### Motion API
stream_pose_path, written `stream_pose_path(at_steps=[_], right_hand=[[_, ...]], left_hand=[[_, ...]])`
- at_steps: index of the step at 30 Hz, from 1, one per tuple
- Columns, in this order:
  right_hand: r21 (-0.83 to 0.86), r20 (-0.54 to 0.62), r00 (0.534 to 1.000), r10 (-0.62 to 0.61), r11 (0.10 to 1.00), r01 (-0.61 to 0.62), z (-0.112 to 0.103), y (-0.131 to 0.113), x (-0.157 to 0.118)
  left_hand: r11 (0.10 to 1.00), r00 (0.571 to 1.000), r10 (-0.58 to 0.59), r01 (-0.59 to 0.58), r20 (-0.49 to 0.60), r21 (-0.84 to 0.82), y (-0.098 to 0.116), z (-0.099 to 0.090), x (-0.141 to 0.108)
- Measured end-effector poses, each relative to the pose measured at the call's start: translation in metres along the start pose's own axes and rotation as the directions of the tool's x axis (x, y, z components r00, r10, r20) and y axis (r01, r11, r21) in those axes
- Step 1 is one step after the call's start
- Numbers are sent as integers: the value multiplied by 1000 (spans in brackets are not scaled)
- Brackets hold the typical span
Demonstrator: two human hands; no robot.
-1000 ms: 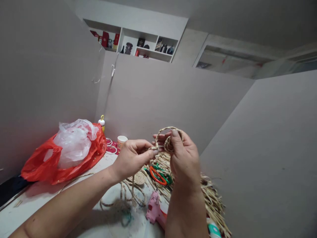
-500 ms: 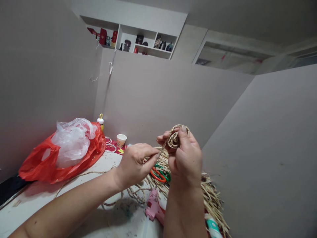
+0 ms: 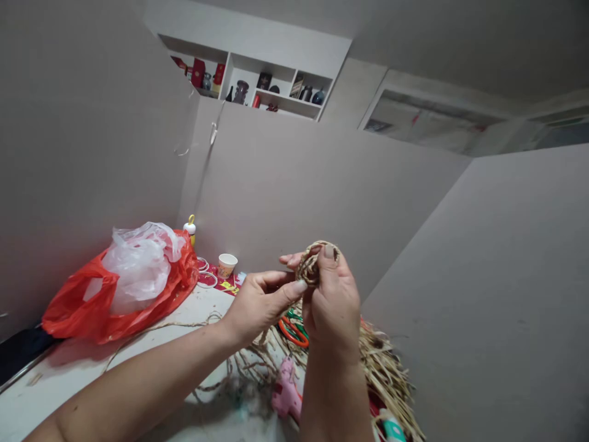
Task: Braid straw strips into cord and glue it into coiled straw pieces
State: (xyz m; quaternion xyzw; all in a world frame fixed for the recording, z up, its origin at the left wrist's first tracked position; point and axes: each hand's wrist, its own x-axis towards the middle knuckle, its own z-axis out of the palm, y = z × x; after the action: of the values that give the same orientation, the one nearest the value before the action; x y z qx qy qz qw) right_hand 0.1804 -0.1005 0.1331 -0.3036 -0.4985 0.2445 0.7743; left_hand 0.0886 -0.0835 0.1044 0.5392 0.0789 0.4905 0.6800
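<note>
A small coil of twisted straw cord (image 3: 309, 263) is held up above the table between both hands. My right hand (image 3: 334, 301) grips it from the right, thumb on its upper edge and fingers behind. From the left, my left hand (image 3: 264, 301) pinches the coil's lower left edge, its thumb pressed near the rim. Some of its fingers are hidden behind the coil. Below the hands lie scissors with orange handles (image 3: 293, 332), partly covered by my wrist, and a pink glue gun (image 3: 286, 390).
Bundled straw (image 3: 389, 374) spreads under and right of my right arm. A red plastic bag (image 3: 73, 304) with clear plastic (image 3: 138, 261) sits on the white table (image 3: 184, 307) at left. A paper cup (image 3: 227, 266) stands near the back wall (image 3: 276, 184). Loose cord (image 3: 172, 323) crosses the table.
My left hand has moved up from the cord's strand to the coil's edge. The coil and my right hand have shifted slightly left and lower in view.
</note>
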Motion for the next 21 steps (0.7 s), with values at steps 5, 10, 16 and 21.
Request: stream_pose_path(at_steps=[5, 10, 16, 21], right_hand=[[-36, -9, 999, 50, 998, -50, 7, 3, -5], [23, -46, 999, 29, 999, -28, 21, 7, -9], [52, 60, 989, 135, 989, -139, 30, -1, -4], [-376, 191, 968, 165, 923, -83, 7, -32, 9]], left_hand=[[996, 998, -30, 26, -49, -83, 0, -4, 0], [986, 997, -16, 3, -76, -168, -2, -6, 1], [999, 995, 15, -18, -100, -38, 11, -22, 6], [957, 999, -52, 48, 9, 286, 39, -56, 16]])
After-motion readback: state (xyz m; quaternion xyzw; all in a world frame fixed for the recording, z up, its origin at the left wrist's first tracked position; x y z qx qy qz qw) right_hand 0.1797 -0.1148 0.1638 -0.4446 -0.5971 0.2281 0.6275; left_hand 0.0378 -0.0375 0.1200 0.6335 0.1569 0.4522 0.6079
